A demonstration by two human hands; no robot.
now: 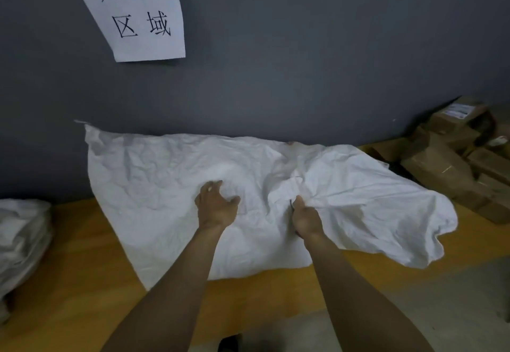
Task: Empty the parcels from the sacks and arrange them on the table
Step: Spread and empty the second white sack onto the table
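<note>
A large white woven sack lies crumpled and flat across the yellow table, against the grey wall. My left hand rests on the sack's middle with its fingers spread and slightly curled, pressing the fabric. My right hand grips a bunched fold of the sack; a thin dark thing shows beside its thumb, too small to identify. Brown cardboard parcels lie piled at the table's far right. No parcel shows inside the sack.
A stack of folded white sacks sits at the left edge of the table. A white paper sign with black characters hangs on the wall. Grey floor shows at lower right.
</note>
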